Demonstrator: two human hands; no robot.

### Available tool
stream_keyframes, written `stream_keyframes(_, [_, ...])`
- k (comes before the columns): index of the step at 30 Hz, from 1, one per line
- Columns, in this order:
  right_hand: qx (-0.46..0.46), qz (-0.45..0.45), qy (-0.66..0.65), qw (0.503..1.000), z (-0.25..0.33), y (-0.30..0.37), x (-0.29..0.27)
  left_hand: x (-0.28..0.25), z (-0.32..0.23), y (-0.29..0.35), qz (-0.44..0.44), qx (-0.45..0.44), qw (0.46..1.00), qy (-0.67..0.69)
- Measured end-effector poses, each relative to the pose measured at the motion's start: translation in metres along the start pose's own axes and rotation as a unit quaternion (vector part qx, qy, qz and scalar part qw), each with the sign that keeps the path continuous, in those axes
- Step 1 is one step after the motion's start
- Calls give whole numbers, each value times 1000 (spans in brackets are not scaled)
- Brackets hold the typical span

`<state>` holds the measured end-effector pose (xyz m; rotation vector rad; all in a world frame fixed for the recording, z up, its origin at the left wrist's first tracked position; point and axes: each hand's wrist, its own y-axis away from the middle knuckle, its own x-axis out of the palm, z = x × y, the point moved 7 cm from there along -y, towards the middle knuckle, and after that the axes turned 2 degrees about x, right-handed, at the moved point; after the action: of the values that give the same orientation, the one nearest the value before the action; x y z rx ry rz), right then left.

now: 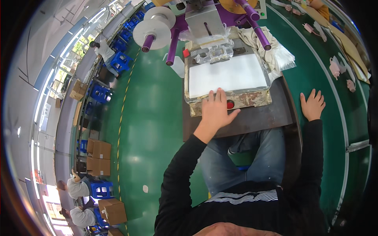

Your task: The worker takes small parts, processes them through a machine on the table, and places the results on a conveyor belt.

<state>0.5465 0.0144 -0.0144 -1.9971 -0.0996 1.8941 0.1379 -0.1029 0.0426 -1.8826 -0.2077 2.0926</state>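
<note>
My left hand [214, 112] rests palm down on the front of a machine bed [252, 100], fingers stretched out. Its fingertips touch or lie just over the near edge of a white flat sheet or pad [230, 74], and nothing is gripped. Close by its thumb sits a red button [230, 104]. Off to the right, my right hand [313, 105] lies with spread fingers on or over the green work surface [311, 78], holding nothing. Behind the white sheet is a clear plastic-wrapped fixture [214, 53], its details hard to make out.
Purple rods [173, 47] and a white reel [154, 26] jut from the machine above the bed. A crumpled cloth [258, 39] lies at its right. Pink and white small devices [334, 67] sit on the right-hand line. Blue stools [121, 61], cartons [98, 157] and seated people line the left.
</note>
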Motion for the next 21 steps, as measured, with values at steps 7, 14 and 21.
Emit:
stream_keyframes(7, [4, 2, -4, 1000, -2, 3, 0, -12, 62, 5, 63, -62, 995, 44])
stream_keyframes(14, [0, -6, -7, 1000, 1, 2, -2, -15, 91, 8, 60, -19, 988, 144])
stream_keyframes(21, [0, -2, -6, 1000, 2, 3, -6, -12, 88, 12, 52, 114, 986, 109])
